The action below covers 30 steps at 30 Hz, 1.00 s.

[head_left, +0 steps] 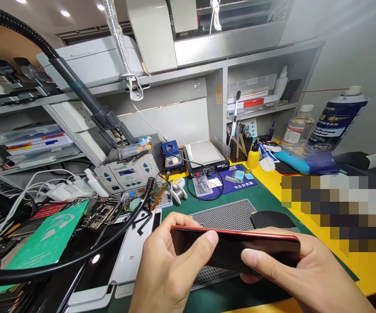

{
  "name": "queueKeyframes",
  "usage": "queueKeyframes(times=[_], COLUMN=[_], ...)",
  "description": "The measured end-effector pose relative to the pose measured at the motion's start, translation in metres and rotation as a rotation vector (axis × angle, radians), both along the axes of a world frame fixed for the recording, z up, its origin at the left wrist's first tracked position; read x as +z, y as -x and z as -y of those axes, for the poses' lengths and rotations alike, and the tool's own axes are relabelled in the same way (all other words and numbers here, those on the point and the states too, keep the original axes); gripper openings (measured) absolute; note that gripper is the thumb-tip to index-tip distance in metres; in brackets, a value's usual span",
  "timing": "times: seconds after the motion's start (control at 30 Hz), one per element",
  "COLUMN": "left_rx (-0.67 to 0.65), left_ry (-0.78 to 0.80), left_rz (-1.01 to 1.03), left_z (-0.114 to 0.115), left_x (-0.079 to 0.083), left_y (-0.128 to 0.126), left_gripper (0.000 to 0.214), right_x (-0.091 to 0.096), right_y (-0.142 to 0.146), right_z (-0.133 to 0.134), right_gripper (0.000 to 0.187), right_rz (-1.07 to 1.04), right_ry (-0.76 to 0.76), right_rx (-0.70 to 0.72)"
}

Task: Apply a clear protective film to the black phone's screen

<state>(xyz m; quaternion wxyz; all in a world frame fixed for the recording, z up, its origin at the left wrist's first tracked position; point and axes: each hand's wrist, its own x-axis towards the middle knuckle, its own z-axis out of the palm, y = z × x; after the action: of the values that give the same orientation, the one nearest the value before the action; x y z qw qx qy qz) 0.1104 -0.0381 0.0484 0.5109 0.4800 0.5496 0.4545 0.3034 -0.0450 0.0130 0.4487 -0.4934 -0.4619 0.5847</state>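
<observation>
A red-edged smartphone (240, 248) with a dark screen is held flat and sideways above the green work mat (260, 202). My left hand (171, 269) grips its left end, thumb pressed on the screen. At the other end my right hand (299, 269) holds it, thumb lying along the lower edge of the glass. Both hands are closed around the phone. A grey perforated pad (225, 215) lies right behind and below it.
A white phone (132, 256) and a green card (44, 241) lie left, under a black flexible hose (77, 261). Behind stand a soldering station (125, 171), a hot plate (204, 154), a yellow bottle (253, 156), a blue spray can (334, 119) and a black mouse (271, 219).
</observation>
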Motion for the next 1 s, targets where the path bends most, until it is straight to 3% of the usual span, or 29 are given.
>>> queueKeyframes(times=[0.23, 0.37, 0.53, 0.73, 0.87, 1.0], left_rx=[0.038, -0.089, -0.317, -0.442, -0.477, -0.470], left_ry=[-0.016, -0.028, -0.133, -0.063, 0.053, 0.155], left_rz=[-0.143, -0.331, -0.600, -0.533, -0.408, -0.275], left_z=[0.000, -0.008, -0.017, -0.019, -0.025, -0.032], left_x=[0.008, 0.015, 0.028, 0.036, 0.032, 0.027], left_y=[-0.004, 0.006, 0.012, 0.011, 0.012, 0.011], left_gripper=[0.036, 0.031, 0.007, 0.018, 0.025, 0.018], right_x=[0.016, 0.021, 0.019, 0.018, 0.015, 0.015], right_y=[0.007, 0.005, 0.005, 0.005, 0.005, 0.006], right_z=[0.001, -0.001, -0.004, -0.002, 0.000, -0.001], right_gripper=[0.037, 0.041, 0.042, 0.038, 0.042, 0.051], right_rz=[-0.069, -0.107, -0.150, -0.147, -0.128, -0.131], right_ry=[0.039, 0.062, 0.087, 0.112, 0.121, 0.145], right_rx=[-0.023, 0.066, 0.189, 0.235, 0.213, 0.205])
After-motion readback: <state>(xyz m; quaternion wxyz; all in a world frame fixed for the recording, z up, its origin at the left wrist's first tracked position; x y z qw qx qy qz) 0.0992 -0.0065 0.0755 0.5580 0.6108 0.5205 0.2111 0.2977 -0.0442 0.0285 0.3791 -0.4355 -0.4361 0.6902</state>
